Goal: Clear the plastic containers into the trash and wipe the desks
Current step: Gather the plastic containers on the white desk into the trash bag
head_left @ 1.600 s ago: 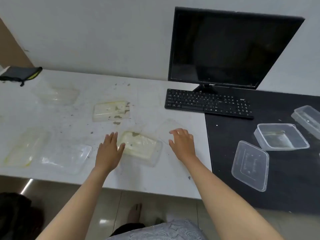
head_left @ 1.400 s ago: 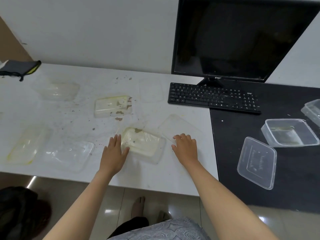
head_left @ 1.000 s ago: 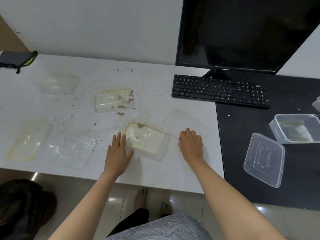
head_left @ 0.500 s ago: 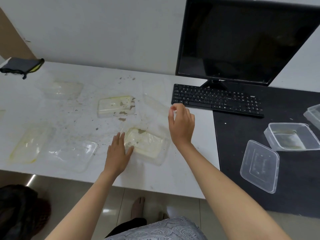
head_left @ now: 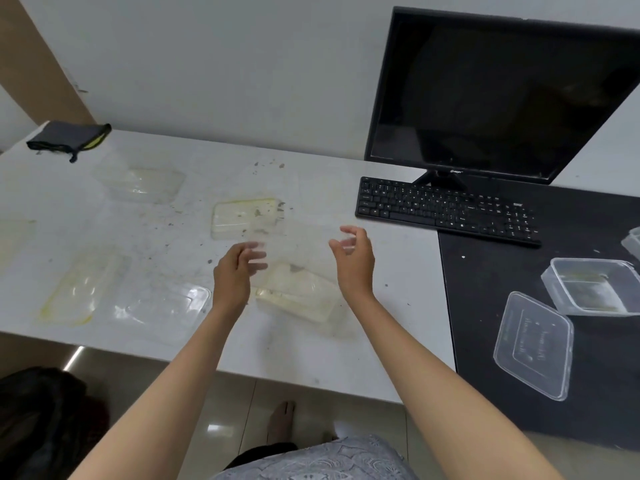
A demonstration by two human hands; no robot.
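Observation:
I hold a thin clear plastic lid [head_left: 298, 245] in the air between my left hand [head_left: 233, 271] and my right hand [head_left: 353, 261]; it is see-through and its edges are faint. Right under it a food-smeared container [head_left: 301, 296] lies on the dirty white desk [head_left: 311, 351]. Another soiled container [head_left: 244, 218] sits further back. A clear container [head_left: 142, 180] is at the back left, a yellow-stained lid [head_left: 79, 289] and a clear lid [head_left: 162, 303] at the front left. On the black desk [head_left: 485, 271] stand an open container [head_left: 588, 287] and a lid [head_left: 533, 344].
A black monitor [head_left: 502, 95] and keyboard [head_left: 446, 209] stand at the back, across the seam of the two desks. A grey pouch [head_left: 67, 140] lies at the far left corner. A dark bag [head_left: 38, 420] sits on the floor at the left. Another container [head_left: 633, 242] is cut off by the right edge.
My right hand picked the clear lid off the desk and raised it. My left hand left the soiled container's side and rose to take the lid's other edge.

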